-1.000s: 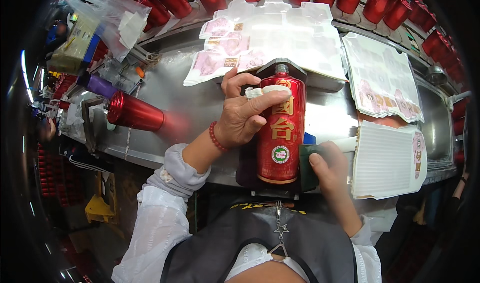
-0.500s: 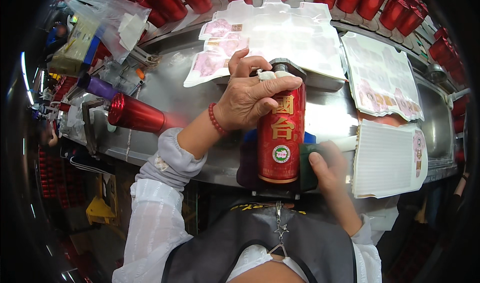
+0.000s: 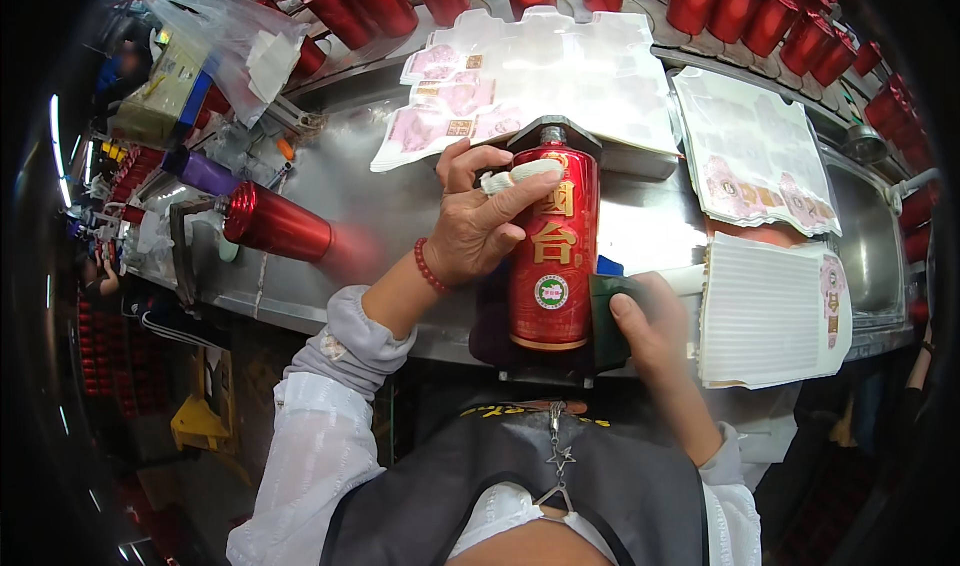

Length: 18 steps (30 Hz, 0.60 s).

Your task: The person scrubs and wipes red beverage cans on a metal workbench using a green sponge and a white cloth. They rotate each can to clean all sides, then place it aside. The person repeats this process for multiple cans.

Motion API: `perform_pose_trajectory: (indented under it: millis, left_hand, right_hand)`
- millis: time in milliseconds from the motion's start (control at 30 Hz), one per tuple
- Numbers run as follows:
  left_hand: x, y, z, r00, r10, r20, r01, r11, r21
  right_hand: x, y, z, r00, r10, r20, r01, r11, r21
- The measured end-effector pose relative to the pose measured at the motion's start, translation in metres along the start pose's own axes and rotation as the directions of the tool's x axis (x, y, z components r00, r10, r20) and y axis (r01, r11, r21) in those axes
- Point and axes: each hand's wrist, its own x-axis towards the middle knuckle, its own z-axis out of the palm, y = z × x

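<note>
A red bottle (image 3: pixel 550 301) with gold characters and a round green-and-white sticker lies in front of me in a dark cradle, its grey neck pointing away. My left hand (image 3: pixel 472 211) is at its upper left, fingers stretched and apart, with white wraps on some fingers. The index finger reaches over the bottle's shoulder. At the bottle's lower right, my right hand (image 3: pixel 655 326) grips a dark green flat pad (image 3: pixel 609 316) against its side. That hand is slightly blurred, and its far fingers are partly hidden.
White label sheets (image 3: pixel 570 66) are stacked beyond the bottle, more (image 3: pixel 750 136) to the right, with a striped stack (image 3: pixel 765 316) nearer. Another red bottle (image 3: pixel 275 224) lies left beside a purple one (image 3: pixel 200 171). Red bottles (image 3: pixel 693 1) line the far belt. A sink (image 3: pixel 870 246) is at far right.
My left hand has drawn back from the bottle's neck toward the left, uncovering the neck and top. My right hand stays at the lower right. Bottles on the far belt have shifted right.
</note>
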Motion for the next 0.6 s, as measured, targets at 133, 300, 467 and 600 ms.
perform_pose_trajectory:
  millis: [133,300,467,600]
  left_hand:
    - [-0.001,0.004,-0.004,0.998,-0.056,-0.024,0.054,0.997,-0.063]
    - [0.034,-0.005,-0.008,0.993,0.067,0.095,-0.068,0.998,0.008]
    - [0.036,0.010,-0.009,0.977,0.145,0.155,-0.162,0.981,0.103]
    - [0.004,0.040,-0.013,0.972,0.170,0.162,-0.191,0.974,0.123]
  right_hand:
    - [0.000,0.005,0.001,0.998,-0.060,-0.028,0.058,0.997,-0.053]
    - [0.000,0.009,0.000,0.996,-0.080,-0.033,0.077,0.993,-0.091]
    - [0.004,-0.004,-0.004,0.999,-0.031,-0.038,0.027,0.996,-0.089]
    - [0.021,-0.017,-0.016,0.996,-0.090,-0.015,0.086,0.982,-0.171]
